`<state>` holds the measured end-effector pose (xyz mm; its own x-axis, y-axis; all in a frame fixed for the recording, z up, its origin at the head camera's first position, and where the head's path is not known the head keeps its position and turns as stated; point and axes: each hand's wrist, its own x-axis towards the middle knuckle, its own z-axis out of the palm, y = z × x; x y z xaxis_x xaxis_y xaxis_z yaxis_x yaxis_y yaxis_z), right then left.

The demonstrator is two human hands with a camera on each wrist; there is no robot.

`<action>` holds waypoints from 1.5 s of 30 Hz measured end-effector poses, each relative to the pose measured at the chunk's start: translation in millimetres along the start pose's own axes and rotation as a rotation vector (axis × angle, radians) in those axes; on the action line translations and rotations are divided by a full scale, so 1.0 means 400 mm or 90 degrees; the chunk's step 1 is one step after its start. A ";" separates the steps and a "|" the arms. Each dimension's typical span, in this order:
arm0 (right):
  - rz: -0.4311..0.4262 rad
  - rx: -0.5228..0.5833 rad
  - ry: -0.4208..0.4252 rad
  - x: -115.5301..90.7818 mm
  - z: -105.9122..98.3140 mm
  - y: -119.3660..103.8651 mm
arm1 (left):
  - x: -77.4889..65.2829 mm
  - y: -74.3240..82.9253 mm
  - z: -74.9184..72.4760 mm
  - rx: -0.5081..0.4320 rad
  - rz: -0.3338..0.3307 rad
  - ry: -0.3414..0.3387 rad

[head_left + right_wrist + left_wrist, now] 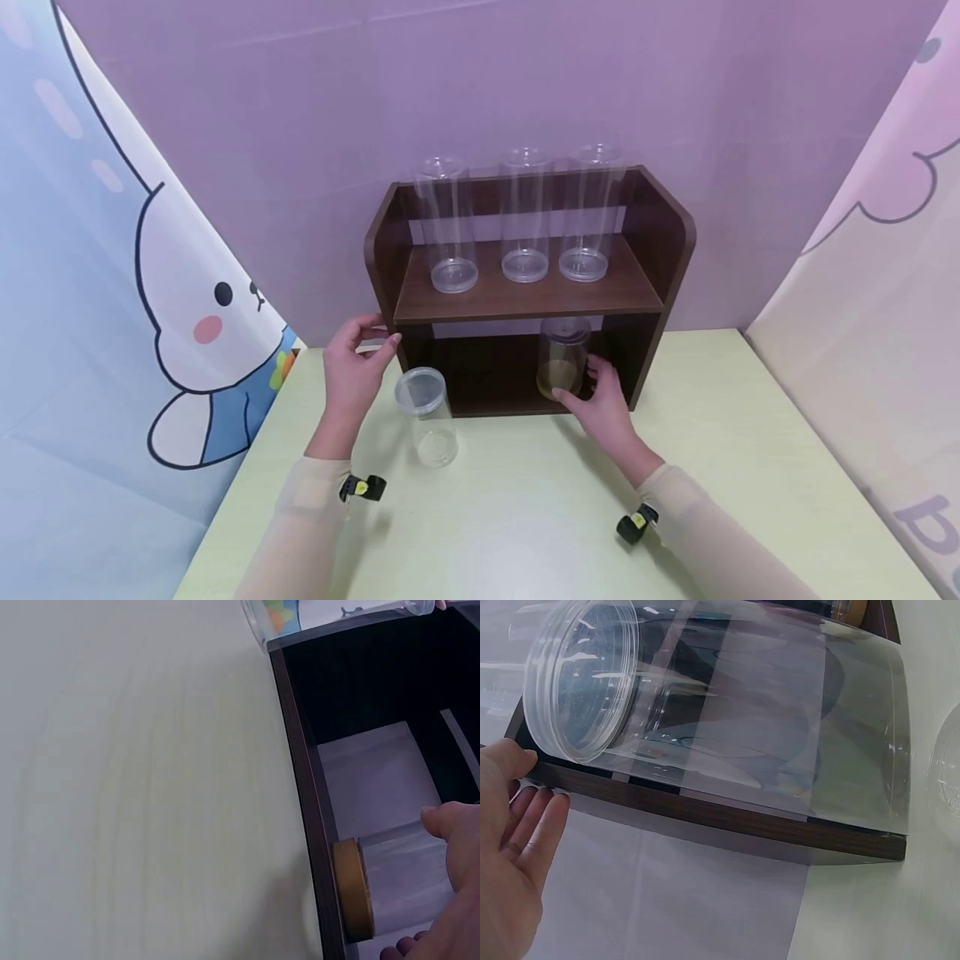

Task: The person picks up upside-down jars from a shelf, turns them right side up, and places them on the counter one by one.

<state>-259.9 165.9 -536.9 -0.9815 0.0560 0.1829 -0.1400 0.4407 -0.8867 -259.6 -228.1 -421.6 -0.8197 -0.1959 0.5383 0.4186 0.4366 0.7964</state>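
Observation:
A dark brown two-tier wooden shelf (528,312) stands on the table. My left hand (356,367) holds its left side panel, thumb at the front edge and fingers along the outer face, as the left wrist view shows. On the lower tier, near the right side, is a clear jar (564,350) upside down, its tan lid (352,891) at the bottom. My right hand (603,412) grips this jar, with the thumb in front and the fingers round its right side. Another clear jar (429,417) with a translucent lid stands upright on the table near my left hand.
Three tall clear jars (525,215) stand in a row on the upper tier. The pale table (517,500) stretches before the shelf. A purple cloth (300,125) hangs behind, with printed cloths at left (180,292) and right (877,333).

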 end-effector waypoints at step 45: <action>-0.017 0.099 0.097 0.044 0.080 0.020 | -0.002 0.008 0.002 -0.004 -0.001 0.004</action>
<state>-282.6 141.6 -554.2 -0.9481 0.1860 0.2581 -0.1950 0.3011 -0.9334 -258.0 -225.8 -419.6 -0.8183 -0.2020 0.5381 0.4193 0.4307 0.7992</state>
